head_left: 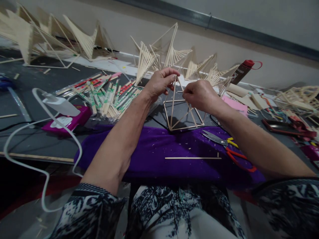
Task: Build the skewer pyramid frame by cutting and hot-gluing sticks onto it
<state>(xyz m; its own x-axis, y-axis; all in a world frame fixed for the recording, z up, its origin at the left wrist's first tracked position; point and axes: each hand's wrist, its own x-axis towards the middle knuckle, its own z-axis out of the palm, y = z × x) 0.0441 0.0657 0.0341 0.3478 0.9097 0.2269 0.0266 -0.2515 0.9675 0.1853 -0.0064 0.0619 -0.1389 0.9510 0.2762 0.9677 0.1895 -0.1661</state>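
Observation:
A frame of thin wooden sticks stands at the back edge of a purple cloth. At its peak, the fingers of my left hand are closed around the top joint. My right hand pinches a slanting stick a little lower on the right side; its fingertips are partly hidden. In front of the frame, a single wooden stick lies on the cloth with a short offcut by its right end. Scissors with red and yellow handles lie partly open below my right forearm.
Paper-wrapped chopsticks are heaped on the left. A magenta box with a white plug and looping cable sits nearer. Finished stick structures line the wall, beside a brown bottle with a red cap. A pink paper lies right.

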